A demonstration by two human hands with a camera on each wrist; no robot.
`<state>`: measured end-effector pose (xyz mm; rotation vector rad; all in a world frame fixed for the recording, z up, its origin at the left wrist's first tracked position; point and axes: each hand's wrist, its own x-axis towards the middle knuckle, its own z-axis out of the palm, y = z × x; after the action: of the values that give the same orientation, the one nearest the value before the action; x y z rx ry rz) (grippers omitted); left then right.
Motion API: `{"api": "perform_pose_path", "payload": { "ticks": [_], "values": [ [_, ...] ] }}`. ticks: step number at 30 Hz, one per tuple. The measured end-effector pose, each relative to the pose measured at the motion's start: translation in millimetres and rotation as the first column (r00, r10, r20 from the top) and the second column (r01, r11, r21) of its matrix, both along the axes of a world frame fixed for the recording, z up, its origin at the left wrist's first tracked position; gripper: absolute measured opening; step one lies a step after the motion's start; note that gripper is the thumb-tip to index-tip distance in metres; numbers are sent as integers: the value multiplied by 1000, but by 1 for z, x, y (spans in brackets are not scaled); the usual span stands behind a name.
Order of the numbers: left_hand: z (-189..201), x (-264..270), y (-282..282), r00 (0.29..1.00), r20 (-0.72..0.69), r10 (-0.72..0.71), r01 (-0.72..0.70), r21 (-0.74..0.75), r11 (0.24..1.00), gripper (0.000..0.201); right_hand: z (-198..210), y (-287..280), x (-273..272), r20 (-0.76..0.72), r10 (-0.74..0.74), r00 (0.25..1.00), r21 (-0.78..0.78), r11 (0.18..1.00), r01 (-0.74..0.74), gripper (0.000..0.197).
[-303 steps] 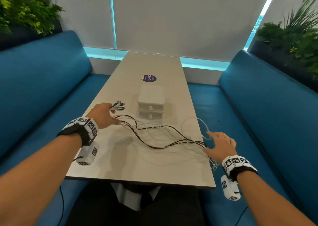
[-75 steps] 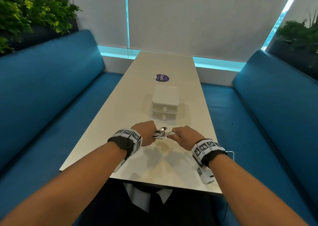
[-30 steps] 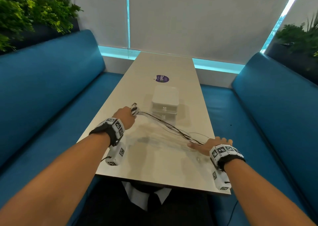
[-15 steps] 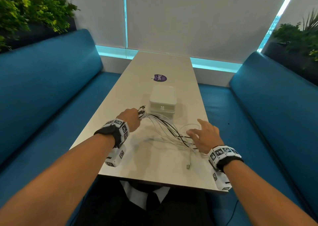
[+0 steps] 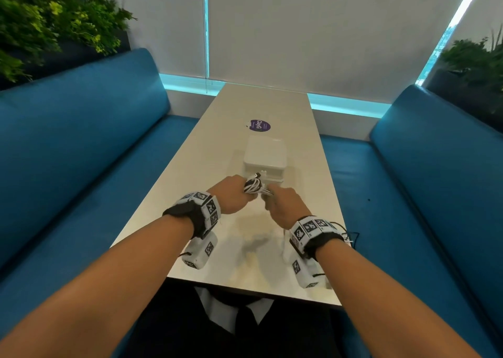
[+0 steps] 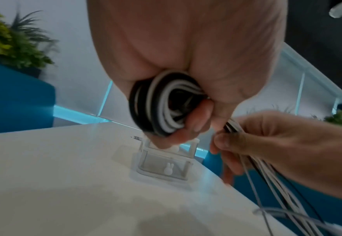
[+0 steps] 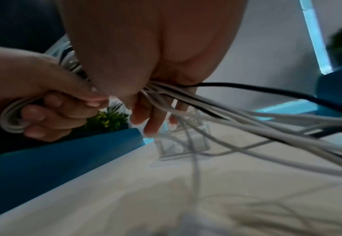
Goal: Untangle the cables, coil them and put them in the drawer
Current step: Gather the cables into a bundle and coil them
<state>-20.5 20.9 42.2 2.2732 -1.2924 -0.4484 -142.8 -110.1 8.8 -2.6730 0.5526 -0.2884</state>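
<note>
A coil of black and white cables (image 5: 253,187) sits in my left hand (image 5: 234,194), just in front of the white drawer box (image 5: 265,156). In the left wrist view the fingers of my left hand (image 6: 196,121) curl round the coil (image 6: 161,103). My right hand (image 5: 284,205) is right beside it and pinches the loose cable strands (image 6: 233,127) that leave the coil. These strands (image 7: 236,108) fan out from my right hand (image 7: 156,111) towards the table's right side. Both drawers (image 6: 166,166) look closed.
The long white table (image 5: 231,248) runs away from me, with a purple sticker (image 5: 260,125) behind the drawer box. Blue benches (image 5: 81,153) flank both sides, with plants above them. Loose cable ends (image 5: 347,236) hang at the table's right edge.
My right hand has left the spread cables and come up to my left hand with the strands in it. The cables now form a coil at my left hand.
</note>
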Motion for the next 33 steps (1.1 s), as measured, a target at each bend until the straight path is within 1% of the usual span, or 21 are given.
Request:
{"api": "perform_pose_path", "payload": {
  "ticks": [1,3,6,8,10,11,12,14,16,18,20,22,23,24,26,28,30,31,32,33],
  "values": [
    [1,4,1,998,-41,39,-40,-29,999,19,-1,-2,-2,-29,-26,999,52,998,28,14],
    [1,14,4,981,-130,141,-153,-85,984,20,-8,-6,-14,-104,-62,993,143,987,76,13],
    [-8,28,6,922,-274,274,-319,-137,938,21,-22,-10,-29,-174,-55,983,139,987,79,13],
    [-19,28,3,851,-425,310,-401,-143,905,24,-23,-5,-28,-144,-26,989,158,986,49,16],
    [-24,21,-3,764,-579,284,-454,-169,875,28,-19,2,-24,-69,-23,997,166,986,34,24],
    [-24,16,-5,746,-612,263,-451,-175,875,32,-15,5,-22,-45,-24,999,169,985,31,28],
    [-24,13,-6,748,-618,242,-434,-180,883,40,-12,7,-20,-39,-25,999,170,985,31,30],
    [-22,7,-5,774,-596,214,-389,-181,903,58,-8,11,-19,-62,-25,998,144,989,33,33],
    [-20,1,-5,783,-592,191,-362,-184,914,67,-7,14,-18,-88,-23,996,102,994,32,36],
    [-22,-6,-8,793,-589,156,-326,-193,925,65,-5,17,-15,-124,1,992,52,999,5,37],
    [-24,-17,-13,792,-599,122,-295,-200,934,53,-2,26,-10,-179,78,981,-15,997,-82,30],
    [-27,-23,-18,747,-653,126,-317,-183,931,44,-1,35,-5,-215,115,970,-39,991,-126,24],
    [-28,-24,-20,718,-680,145,-349,-172,921,41,-1,38,-3,-223,107,969,-37,992,-118,23],
    [-29,-25,-21,704,-690,167,-384,-172,907,37,-1,38,-3,-219,95,971,-34,994,-105,22],
    [-27,-26,-22,705,-677,210,-439,-184,880,29,-3,35,-2,-177,101,979,13,995,-100,23],
    [-23,-27,-22,707,-664,242,-487,-210,848,33,-2,34,-2,-70,143,987,112,985,-135,24],
    [-16,-25,-21,703,-662,260,-531,-245,811,38,-2,31,-6,18,170,985,185,968,-171,30],
    [-14,-20,-20,678,-688,258,-565,-263,782,41,-3,28,-10,16,176,984,199,964,-175,34],
    [-10,-14,-18,629,-738,243,-614,-281,737,43,-6,23,-15,-21,167,986,205,966,-159,32],
    [-7,-6,-17,565,-797,212,-675,-299,675,43,-11,18,-21,-67,153,986,208,969,-136,25]
  ]
}}
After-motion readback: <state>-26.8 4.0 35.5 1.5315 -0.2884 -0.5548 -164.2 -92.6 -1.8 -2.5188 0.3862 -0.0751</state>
